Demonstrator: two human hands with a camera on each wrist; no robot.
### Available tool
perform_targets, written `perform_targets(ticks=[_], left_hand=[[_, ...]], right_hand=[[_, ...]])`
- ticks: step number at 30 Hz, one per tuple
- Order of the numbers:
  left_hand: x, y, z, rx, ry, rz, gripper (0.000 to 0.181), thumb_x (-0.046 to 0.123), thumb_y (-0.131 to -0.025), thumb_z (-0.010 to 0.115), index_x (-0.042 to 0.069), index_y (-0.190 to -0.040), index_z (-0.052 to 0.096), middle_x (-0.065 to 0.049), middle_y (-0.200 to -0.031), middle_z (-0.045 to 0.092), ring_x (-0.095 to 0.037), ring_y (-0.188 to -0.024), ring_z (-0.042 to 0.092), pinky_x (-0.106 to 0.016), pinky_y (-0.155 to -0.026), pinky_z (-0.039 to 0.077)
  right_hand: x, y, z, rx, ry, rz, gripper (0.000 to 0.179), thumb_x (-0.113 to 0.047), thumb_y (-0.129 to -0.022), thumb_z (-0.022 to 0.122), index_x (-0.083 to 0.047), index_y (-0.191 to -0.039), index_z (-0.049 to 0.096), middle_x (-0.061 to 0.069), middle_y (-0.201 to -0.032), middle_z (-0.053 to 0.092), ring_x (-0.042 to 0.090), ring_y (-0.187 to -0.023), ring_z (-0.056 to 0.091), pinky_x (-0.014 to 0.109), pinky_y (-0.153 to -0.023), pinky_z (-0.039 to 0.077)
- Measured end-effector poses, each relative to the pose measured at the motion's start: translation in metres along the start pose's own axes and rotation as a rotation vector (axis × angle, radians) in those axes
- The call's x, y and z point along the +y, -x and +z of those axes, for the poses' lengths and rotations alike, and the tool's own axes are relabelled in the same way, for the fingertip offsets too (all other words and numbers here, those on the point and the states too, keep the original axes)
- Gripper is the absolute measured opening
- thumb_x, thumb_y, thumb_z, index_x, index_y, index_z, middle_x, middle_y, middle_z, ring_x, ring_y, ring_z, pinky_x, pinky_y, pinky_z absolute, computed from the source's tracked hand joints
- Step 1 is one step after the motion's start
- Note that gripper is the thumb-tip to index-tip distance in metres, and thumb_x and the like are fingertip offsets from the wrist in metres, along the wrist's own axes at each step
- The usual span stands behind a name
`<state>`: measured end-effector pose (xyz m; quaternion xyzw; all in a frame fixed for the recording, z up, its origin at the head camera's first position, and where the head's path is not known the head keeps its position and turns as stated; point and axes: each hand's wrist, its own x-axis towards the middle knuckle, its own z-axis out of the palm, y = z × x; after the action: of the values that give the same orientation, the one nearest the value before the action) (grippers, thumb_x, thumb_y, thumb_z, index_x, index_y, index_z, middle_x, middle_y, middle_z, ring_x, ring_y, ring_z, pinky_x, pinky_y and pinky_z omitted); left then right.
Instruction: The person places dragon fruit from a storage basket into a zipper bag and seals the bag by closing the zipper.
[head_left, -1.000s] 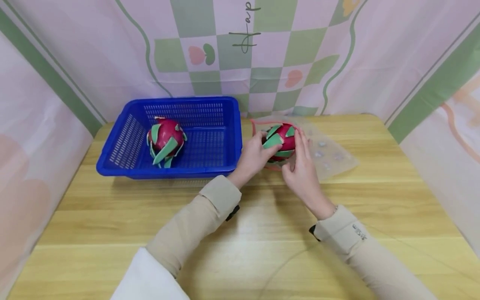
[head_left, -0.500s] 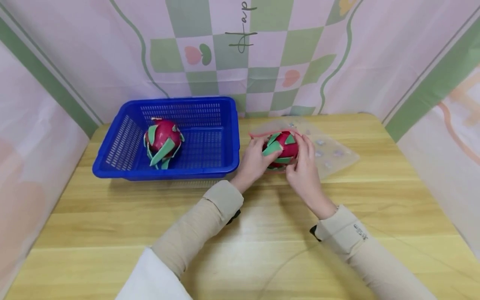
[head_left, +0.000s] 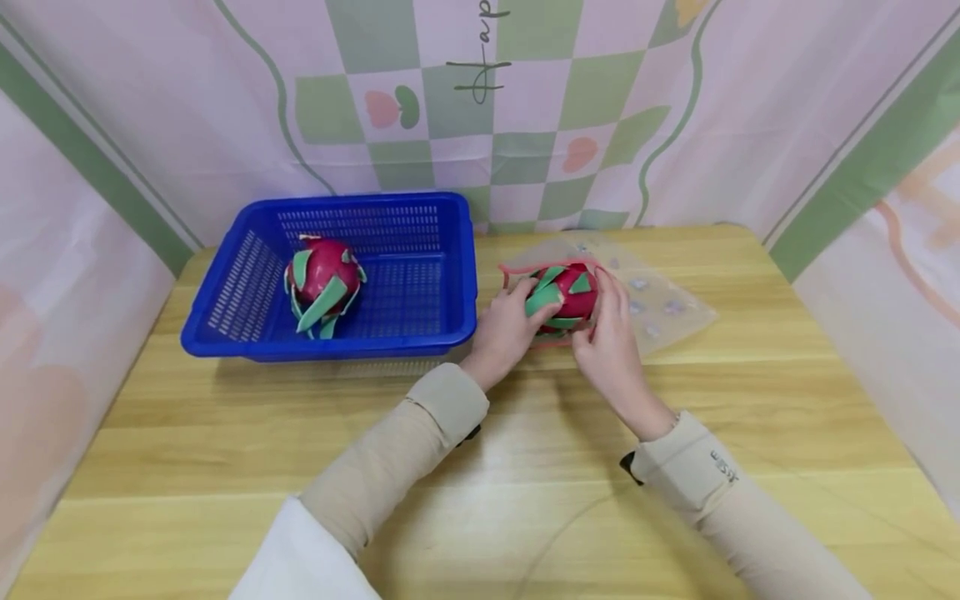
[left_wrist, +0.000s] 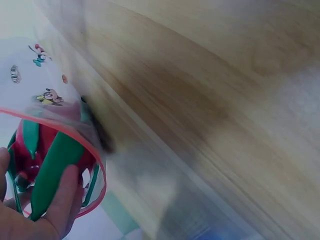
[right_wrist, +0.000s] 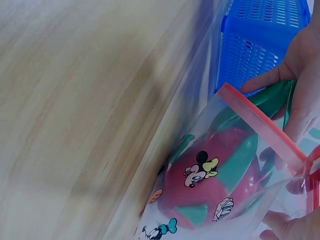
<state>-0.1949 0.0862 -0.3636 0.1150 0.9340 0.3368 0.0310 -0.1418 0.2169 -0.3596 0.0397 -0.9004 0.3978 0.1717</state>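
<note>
A dragon fruit (head_left: 576,293), red with green scales, lies inside the mouth of a clear zip bag (head_left: 678,310) right of the basket. My left hand (head_left: 504,333) grips the fruit's leafy left end, thumb on a green scale (left_wrist: 57,167). In the right wrist view, the bag's printed film covers most of the fruit, and the leafy end sticks out past the red zip edge (right_wrist: 257,120). On the fruit's right side my right hand (head_left: 615,362) pinches the bag's red rim; in the right wrist view its fingers show at the lower right corner.
A blue plastic basket (head_left: 405,343) stands to the left on the wooden table (head_left: 517,517). Inside its left half sits another dragon fruit (head_left: 324,279). A printed curtain (head_left: 525,100) hangs behind the table, with more cloth at both sides.
The bag's red rim has come nearer to me, around the fruit. My right fingers, extended along the fruit earlier, now bend at the rim. My left hand keeps its hold.
</note>
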Motion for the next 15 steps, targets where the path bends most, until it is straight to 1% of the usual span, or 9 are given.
perform_targets(ticks=[1,3,5,7,9,12,13,14,15], left_hand=[[-0.0004,0.0000,-0.0001,0.007,-0.003,0.005,0.057,0.053,-0.090,0.054,0.022,-0.137,0.049,-0.008,-0.132,0.060,-0.026,-0.113,0.063,-0.041,-0.091,0.053],[-0.0001,0.0000,-0.0010,0.010,0.026,-0.011,0.059,0.052,-0.089,0.056,0.020,-0.139,0.048,-0.009,-0.130,0.062,-0.025,-0.113,0.063,-0.040,-0.092,0.052],[0.0004,0.0002,-0.0021,0.001,0.103,-0.053,0.064,0.050,-0.088,0.060,0.017,-0.141,0.045,-0.011,-0.132,0.060,-0.025,-0.117,0.061,-0.040,-0.095,0.051],[0.0009,0.0000,-0.0030,-0.011,0.184,-0.112,0.068,0.048,-0.088,0.062,0.014,-0.144,0.041,-0.013,-0.135,0.058,-0.025,-0.121,0.059,-0.039,-0.098,0.050],[0.0010,-0.0002,-0.0038,-0.028,0.259,-0.156,0.071,0.045,-0.089,0.062,0.011,-0.146,0.038,-0.012,-0.140,0.054,-0.024,-0.125,0.055,-0.038,-0.101,0.048],[0.0004,-0.0009,-0.0040,-0.063,0.288,-0.174,0.071,0.043,-0.092,0.059,0.010,-0.148,0.033,-0.011,-0.146,0.047,-0.023,-0.131,0.050,-0.037,-0.106,0.045],[0.0003,-0.0011,-0.0044,-0.074,0.290,-0.172,0.070,0.042,-0.093,0.058,0.009,-0.149,0.032,-0.012,-0.147,0.046,-0.023,-0.132,0.049,-0.038,-0.106,0.044],[0.0001,-0.0012,-0.0048,-0.083,0.299,-0.171,0.070,0.041,-0.093,0.058,0.008,-0.149,0.032,-0.012,-0.148,0.044,-0.024,-0.133,0.047,-0.038,-0.107,0.043],[-0.0002,-0.0013,-0.0052,-0.088,0.302,-0.171,0.070,0.040,-0.093,0.058,0.007,-0.149,0.032,-0.013,-0.148,0.044,-0.024,-0.134,0.046,-0.038,-0.108,0.043]], right_hand=[[0.0000,-0.0002,0.0003,0.001,-0.001,0.001,0.073,0.016,-0.077,0.043,0.008,-0.146,0.021,0.027,-0.151,0.022,0.041,-0.128,0.038,0.051,-0.095,0.043],[-0.0007,-0.0008,0.0001,-0.006,-0.003,0.006,0.074,0.016,-0.077,0.042,0.008,-0.147,0.020,0.027,-0.152,0.021,0.039,-0.125,0.039,0.050,-0.094,0.042],[-0.0015,-0.0014,-0.0001,-0.015,-0.001,0.012,0.075,0.016,-0.077,0.041,0.007,-0.148,0.018,0.027,-0.152,0.020,0.038,-0.122,0.039,0.048,-0.092,0.042],[-0.0021,-0.0020,-0.0003,-0.022,0.008,0.019,0.076,0.015,-0.077,0.041,0.007,-0.148,0.017,0.027,-0.152,0.020,0.036,-0.109,0.044,0.045,-0.085,0.043],[-0.0022,-0.0023,-0.0002,-0.021,0.010,0.018,0.076,0.015,-0.077,0.041,0.007,-0.148,0.016,0.028,-0.152,0.020,0.036,-0.106,0.043,0.043,-0.082,0.042],[-0.0015,-0.0025,0.0008,-0.010,0.001,0.010,0.075,0.013,-0.078,0.042,0.007,-0.148,0.016,0.029,-0.151,0.022,0.038,-0.111,0.043,0.046,-0.086,0.042],[-0.0013,-0.0026,0.0008,-0.005,-0.006,0.006,0.073,0.011,-0.079,0.042,0.007,-0.148,0.016,0.029,-0.150,0.023,0.039,-0.117,0.041,0.048,-0.091,0.041],[-0.0012,-0.0028,0.0008,-0.001,-0.008,0.001,0.072,0.010,-0.081,0.043,0.006,-0.148,0.017,0.029,-0.150,0.024,0.038,-0.120,0.040,0.047,-0.092,0.040],[-0.0011,-0.0030,0.0007,0.002,-0.001,-0.005,0.070,0.008,-0.082,0.043,0.005,-0.148,0.019,0.029,-0.149,0.027,0.036,-0.113,0.044,0.045,-0.089,0.043]])
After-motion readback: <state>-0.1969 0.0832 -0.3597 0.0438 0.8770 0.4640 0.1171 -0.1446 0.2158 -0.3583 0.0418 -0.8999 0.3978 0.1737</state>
